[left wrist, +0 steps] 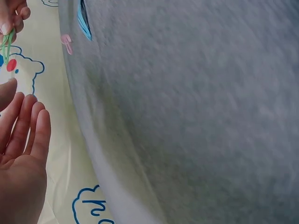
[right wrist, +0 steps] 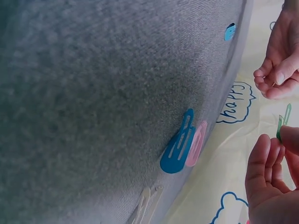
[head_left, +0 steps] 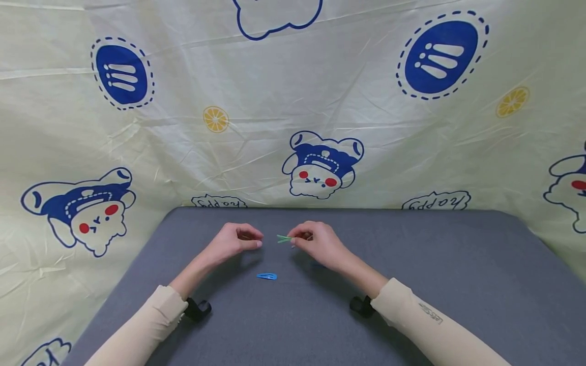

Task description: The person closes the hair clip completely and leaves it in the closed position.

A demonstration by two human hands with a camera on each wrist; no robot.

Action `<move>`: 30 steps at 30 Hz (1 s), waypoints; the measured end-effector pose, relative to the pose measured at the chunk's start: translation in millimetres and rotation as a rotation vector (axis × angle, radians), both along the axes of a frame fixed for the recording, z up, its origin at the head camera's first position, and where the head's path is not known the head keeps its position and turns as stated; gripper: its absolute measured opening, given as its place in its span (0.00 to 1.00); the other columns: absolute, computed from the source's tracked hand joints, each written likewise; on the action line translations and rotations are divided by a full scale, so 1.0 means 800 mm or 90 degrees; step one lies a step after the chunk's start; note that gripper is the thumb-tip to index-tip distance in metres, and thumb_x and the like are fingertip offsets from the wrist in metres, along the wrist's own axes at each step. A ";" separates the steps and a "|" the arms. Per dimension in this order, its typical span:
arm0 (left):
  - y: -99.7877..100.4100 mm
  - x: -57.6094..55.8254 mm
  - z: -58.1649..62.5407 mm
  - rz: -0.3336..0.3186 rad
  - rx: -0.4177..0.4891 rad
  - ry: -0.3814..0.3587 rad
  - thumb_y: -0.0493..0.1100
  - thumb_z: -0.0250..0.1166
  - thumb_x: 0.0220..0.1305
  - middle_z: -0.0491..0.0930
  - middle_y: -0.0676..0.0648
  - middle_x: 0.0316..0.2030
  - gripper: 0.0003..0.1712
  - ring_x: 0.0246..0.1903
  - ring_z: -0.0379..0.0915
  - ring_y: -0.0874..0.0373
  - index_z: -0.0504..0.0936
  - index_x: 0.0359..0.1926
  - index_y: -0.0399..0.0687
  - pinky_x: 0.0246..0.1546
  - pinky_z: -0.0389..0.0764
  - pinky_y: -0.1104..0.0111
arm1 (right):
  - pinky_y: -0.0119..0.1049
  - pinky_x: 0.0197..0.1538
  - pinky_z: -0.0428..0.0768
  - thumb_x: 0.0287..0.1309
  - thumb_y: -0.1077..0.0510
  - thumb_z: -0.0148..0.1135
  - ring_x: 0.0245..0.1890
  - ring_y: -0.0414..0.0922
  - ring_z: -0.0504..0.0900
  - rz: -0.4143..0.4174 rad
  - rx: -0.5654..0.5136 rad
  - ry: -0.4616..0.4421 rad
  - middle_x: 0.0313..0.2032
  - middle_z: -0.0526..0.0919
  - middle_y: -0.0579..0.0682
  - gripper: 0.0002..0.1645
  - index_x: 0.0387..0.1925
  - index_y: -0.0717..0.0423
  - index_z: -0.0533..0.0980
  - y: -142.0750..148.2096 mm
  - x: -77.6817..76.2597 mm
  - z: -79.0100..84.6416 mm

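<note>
My right hand (head_left: 320,245) pinches a green snap hair clip (head_left: 284,238) between thumb and fingertips, above the table. The clip's two prongs (right wrist: 284,116) are spread apart and point toward the left hand. Facing it across a small gap is my left hand (head_left: 234,240), holding nothing, its fingers (left wrist: 23,126) loosely bent and the thumb apart from them. A light blue snap hair clip (head_left: 267,276) lies on the table between the forearms. Below the right hand lie a darker blue hair clip (right wrist: 175,147) and a pink one (right wrist: 197,143), side by side.
A pale hair clip (right wrist: 148,205) lies near the blue and pink ones in the right wrist view. The grey table (head_left: 284,325) ends at a printed curtain (head_left: 256,168) behind the hands. Black straps (head_left: 198,309) hang at both wrists.
</note>
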State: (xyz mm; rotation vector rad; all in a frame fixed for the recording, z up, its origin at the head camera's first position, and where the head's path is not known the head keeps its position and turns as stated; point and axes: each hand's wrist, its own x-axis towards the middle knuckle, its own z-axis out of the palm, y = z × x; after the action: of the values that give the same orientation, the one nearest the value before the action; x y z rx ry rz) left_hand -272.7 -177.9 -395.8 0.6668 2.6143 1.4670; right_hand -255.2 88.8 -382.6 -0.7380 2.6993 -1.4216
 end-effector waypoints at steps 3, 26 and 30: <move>0.003 0.003 0.002 -0.005 0.008 0.008 0.39 0.71 0.60 0.85 0.47 0.41 0.15 0.42 0.79 0.54 0.85 0.46 0.36 0.45 0.78 0.61 | 0.38 0.38 0.80 0.63 0.60 0.65 0.34 0.44 0.78 -0.003 -0.004 0.006 0.35 0.81 0.43 0.05 0.39 0.50 0.85 0.004 0.004 0.002; 0.035 0.038 0.022 -0.013 0.049 0.024 0.38 0.70 0.61 0.83 0.42 0.43 0.12 0.41 0.79 0.52 0.86 0.46 0.42 0.42 0.80 0.66 | 0.36 0.36 0.79 0.62 0.59 0.67 0.34 0.45 0.76 -0.032 -0.021 0.039 0.36 0.81 0.42 0.06 0.40 0.47 0.85 0.039 0.044 0.022; 0.041 0.043 0.022 -0.022 0.066 0.026 0.40 0.71 0.60 0.83 0.42 0.43 0.11 0.41 0.80 0.54 0.86 0.45 0.45 0.42 0.80 0.65 | 0.35 0.34 0.77 0.62 0.59 0.67 0.33 0.45 0.75 -0.032 -0.021 0.045 0.36 0.80 0.42 0.07 0.41 0.47 0.85 0.046 0.051 0.023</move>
State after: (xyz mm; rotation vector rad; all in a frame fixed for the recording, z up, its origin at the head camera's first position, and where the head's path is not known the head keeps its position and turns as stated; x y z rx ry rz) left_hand -238.4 -145.5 -378.2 0.7558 2.5576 1.6058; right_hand -214.6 125.8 -364.1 -0.7418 2.7729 -1.4831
